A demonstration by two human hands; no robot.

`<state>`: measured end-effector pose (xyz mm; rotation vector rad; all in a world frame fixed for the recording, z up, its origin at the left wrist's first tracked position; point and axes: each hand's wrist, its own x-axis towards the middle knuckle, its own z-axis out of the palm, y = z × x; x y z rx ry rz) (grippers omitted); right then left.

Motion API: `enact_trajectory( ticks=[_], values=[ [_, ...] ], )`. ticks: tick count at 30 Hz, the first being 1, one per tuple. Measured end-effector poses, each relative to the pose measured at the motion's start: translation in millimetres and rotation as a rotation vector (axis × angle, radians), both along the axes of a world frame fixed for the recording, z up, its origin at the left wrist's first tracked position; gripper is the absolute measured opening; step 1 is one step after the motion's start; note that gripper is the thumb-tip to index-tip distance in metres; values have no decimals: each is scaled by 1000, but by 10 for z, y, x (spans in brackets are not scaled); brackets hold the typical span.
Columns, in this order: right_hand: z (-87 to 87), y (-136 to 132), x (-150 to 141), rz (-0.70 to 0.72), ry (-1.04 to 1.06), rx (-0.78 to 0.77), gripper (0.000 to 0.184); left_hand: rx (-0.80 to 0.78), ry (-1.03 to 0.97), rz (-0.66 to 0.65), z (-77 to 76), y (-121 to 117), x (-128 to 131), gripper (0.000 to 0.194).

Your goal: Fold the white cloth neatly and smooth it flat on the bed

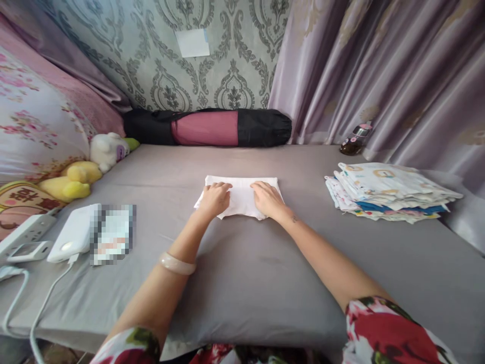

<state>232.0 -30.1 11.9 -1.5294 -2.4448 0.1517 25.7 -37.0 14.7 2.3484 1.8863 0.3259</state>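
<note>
While both palms press flat, left hand (214, 198) and right hand (267, 198) rest on folded white cloth (241, 194) | long axis left-right | patterned fabric stack (386, 193) well right of cloth

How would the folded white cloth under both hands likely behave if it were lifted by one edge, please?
The folded white cloth looks thin and soft, so it would probably droop and unfold. It lies flat under the left hand and right hand, so it seems light. On the smooth grey sheet it would likely slide or bunch when pushed.
</note>
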Motion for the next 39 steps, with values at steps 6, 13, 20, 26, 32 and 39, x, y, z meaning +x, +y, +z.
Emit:
enact_trajectory(
  ticks=[6, 13, 20, 26, 32, 39],
  values=[
    [-219, 113, -369, -66, 10, -57, 54, -32, -46, 7, -206, 178, 356, 46],
    [-329, 145, -358, -56, 21, -70, 55, -15, 26, -24, -320, 210, 341, 50],
    [-325, 193, -317, -94, 18, -61, 52, 15, 38, 20, -384, 298, 272, 52],
    [-338, 183, -257, -213, 4, -68, 53, 67, 61, 111, -435, 312, 97, 51],
    [-309, 174, -152, -338, -18, -94, 57, 61, 68, 227, -366, 217, 5, 51],
    [-276, 168, -22, -441, -30, -139, 61, -53, 10, 320, -362, 218, -120, 57]
  ],
)
